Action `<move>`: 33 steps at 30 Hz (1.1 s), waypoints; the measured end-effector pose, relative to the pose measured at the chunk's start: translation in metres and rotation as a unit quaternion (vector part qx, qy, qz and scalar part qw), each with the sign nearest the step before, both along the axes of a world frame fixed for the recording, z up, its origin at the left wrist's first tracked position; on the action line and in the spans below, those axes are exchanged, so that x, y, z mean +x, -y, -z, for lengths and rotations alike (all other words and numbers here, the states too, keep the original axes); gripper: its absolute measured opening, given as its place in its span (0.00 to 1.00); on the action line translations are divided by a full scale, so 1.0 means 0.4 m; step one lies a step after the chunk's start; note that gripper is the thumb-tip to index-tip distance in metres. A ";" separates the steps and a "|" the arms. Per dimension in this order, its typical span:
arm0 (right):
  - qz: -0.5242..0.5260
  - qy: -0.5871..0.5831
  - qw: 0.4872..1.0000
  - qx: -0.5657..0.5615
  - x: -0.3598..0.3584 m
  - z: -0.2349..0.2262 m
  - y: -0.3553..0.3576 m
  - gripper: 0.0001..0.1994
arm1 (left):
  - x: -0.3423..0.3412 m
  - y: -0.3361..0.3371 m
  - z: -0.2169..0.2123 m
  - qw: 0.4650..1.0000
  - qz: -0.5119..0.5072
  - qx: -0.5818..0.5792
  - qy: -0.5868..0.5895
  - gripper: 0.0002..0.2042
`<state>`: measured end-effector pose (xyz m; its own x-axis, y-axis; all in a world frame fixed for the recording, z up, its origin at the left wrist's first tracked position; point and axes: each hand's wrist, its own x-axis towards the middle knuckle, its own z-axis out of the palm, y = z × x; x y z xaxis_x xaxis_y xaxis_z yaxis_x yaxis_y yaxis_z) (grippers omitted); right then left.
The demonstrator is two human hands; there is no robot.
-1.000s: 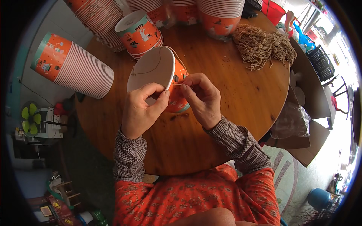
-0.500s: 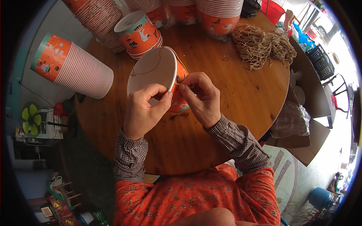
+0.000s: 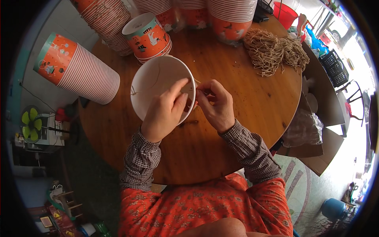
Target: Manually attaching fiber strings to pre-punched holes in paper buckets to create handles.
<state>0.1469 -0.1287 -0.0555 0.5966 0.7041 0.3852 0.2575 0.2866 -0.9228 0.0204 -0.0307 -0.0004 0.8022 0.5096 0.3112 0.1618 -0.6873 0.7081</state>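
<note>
- Where the two hands meet over the paper bucket [image 3: 158,85], the thin string [image 3: 136,93] they work on is hard to make out; only a short length shows against the white inside, near the far wall, and the knot or end between the fingertips is hidden.
- The bucket's orange outside is almost wholly covered by the hands; it sits tilted on the round wooden table [image 3: 244,106], mouth up toward the camera.
- Around it: a lying stack of nested buckets [image 3: 79,69] to the left, an upright stack [image 3: 148,37] just behind, more stacks cut off at the top edge, and a heap of tan string [image 3: 272,49] to the back right.
- A cardboard box [image 3: 319,150] stands beside the table at right, a small fan [image 3: 31,122] on the floor at left.
- The left hand [image 3: 164,110] grips the bucket's near rim, thumb inside, fingers closed on it.
- The right hand [image 3: 215,104] is just beside it, touching, fingertips pinched together on the string at the rim.
</note>
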 end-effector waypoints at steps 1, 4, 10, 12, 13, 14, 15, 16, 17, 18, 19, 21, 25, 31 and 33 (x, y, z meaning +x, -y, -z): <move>-0.002 0.001 1.000 0.000 -0.001 -0.001 -0.001 0.04 | 0.002 0.000 0.002 1.000 -0.002 0.000 0.001 0.10; -0.003 -0.003 1.000 -0.003 0.000 0.001 -0.001 0.04 | 0.009 0.005 0.004 0.999 0.022 0.012 0.033 0.08; -0.007 0.015 1.000 -0.001 0.001 0.003 -0.002 0.04 | 0.015 0.010 -0.003 0.999 -0.002 0.046 0.026 0.04; -0.004 0.020 1.000 -0.001 0.002 0.005 -0.002 0.04 | 0.017 0.010 0.001 0.999 -0.009 0.045 0.022 0.03; -0.004 0.020 1.000 -0.001 0.002 0.005 -0.002 0.04 | 0.016 0.009 0.002 0.999 -0.009 0.045 0.022 0.03; -0.007 0.015 1.000 0.000 0.002 0.004 -0.002 0.04 | 0.015 0.008 0.003 0.998 -0.009 0.058 0.017 0.03; -0.010 0.010 1.000 0.000 0.001 0.004 -0.002 0.05 | 0.014 0.007 0.003 0.997 -0.010 0.072 0.011 0.04; -0.010 0.011 1.000 0.001 0.001 0.005 -0.002 0.05 | 0.015 0.006 0.004 0.997 -0.010 0.072 0.011 0.04; -0.011 0.011 1.000 0.001 0.001 0.007 -0.001 0.05 | 0.014 0.005 0.006 0.997 -0.009 0.071 0.001 0.04; -0.012 0.011 1.000 0.001 0.000 0.008 -0.001 0.05 | 0.013 0.004 0.006 0.998 -0.008 0.069 -0.009 0.04; -0.013 0.011 1.000 0.002 -0.001 0.008 0.001 0.05 | 0.013 0.004 0.007 0.997 -0.009 0.070 -0.009 0.04; -0.021 0.024 0.999 0.000 -0.004 0.001 0.005 0.06 | 0.011 0.003 0.004 0.999 -0.003 0.037 -0.026 0.03; -0.013 0.039 0.999 -0.005 -0.006 -0.008 0.008 0.06 | 0.004 0.010 -0.008 0.998 0.011 0.044 -0.035 0.03; -0.024 0.041 0.999 -0.003 -0.005 -0.014 0.011 0.06 | 0.009 0.009 -0.009 0.997 -0.003 0.071 0.001 0.02; -0.025 0.055 0.998 0.009 -0.005 -0.016 0.011 0.07 | 0.007 0.011 -0.013 0.997 0.004 0.071 0.007 0.02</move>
